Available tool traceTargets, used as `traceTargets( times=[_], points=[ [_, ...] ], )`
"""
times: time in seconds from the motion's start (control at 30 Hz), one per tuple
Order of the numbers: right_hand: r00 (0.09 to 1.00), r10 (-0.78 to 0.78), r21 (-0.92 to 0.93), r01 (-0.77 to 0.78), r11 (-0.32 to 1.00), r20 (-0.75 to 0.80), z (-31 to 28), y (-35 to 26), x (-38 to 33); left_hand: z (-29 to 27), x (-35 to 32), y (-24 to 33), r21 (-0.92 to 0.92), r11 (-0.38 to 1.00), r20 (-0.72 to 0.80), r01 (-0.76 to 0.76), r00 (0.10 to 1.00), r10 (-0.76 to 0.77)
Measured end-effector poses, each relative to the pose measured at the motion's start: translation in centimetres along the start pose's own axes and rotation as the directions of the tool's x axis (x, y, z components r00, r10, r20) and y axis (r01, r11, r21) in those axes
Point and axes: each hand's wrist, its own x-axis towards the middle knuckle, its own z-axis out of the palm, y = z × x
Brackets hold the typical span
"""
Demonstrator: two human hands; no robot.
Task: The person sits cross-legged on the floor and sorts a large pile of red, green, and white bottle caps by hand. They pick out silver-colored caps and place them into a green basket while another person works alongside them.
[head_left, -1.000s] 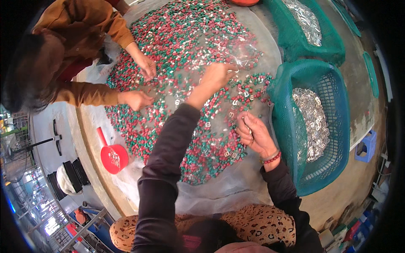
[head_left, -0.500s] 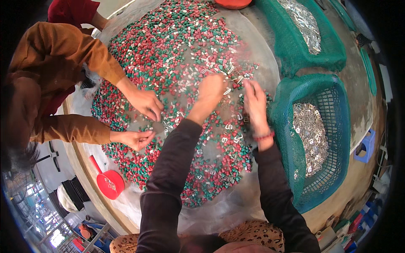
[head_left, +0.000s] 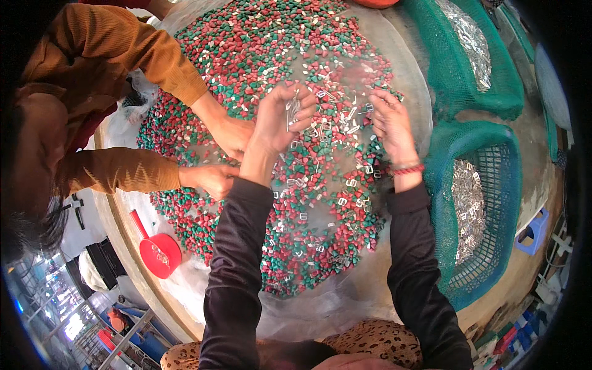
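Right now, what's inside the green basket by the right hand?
The green basket holds a heap of small silvery metal pieces, beside the right hand. Whatever lies under that heap is covered.

No packages, labels, signs or screens in view

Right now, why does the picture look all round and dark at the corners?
In the head view, a fisheye lens bends straight edges: the green basket curves, and the corners go black. The left hand, holding small metal clips, and the right hand look sharp; the shiny plastic sheet glares softly.
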Motion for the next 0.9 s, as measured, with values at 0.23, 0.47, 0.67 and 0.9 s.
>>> traceTargets(
  times=[0.23,0.47,0.67,0.9],
  points=[
    [0.995,0.075,0.304,-0.09,0.948,0.062,-1.6,0.6,-1.7,1.1,5.4,-0.2,0.442,0.896,-0.186,0.051,0.982,0.036],
    [0.953,0.039,0.464,-0.183,0.867,0.302,-2.7,1.6,-1.8,-1.1,7.9,-2.9,0.754,-0.65,0.08,0.098,0.968,0.239],
    [0.907,-0.124,0.637,-0.181,0.749,0.403,-2.5,1.8,-3.9,-0.7,6.5,-3.0,0.68,-0.719,0.07,0.147,0.962,0.262],
    [0.907,-0.096,0.589,-0.182,0.788,0.409,-2.7,1.1,-6.0,1.4,1.7,-2.3,0.277,0.961,-0.112,0.019,0.994,0.013]
  ],
)
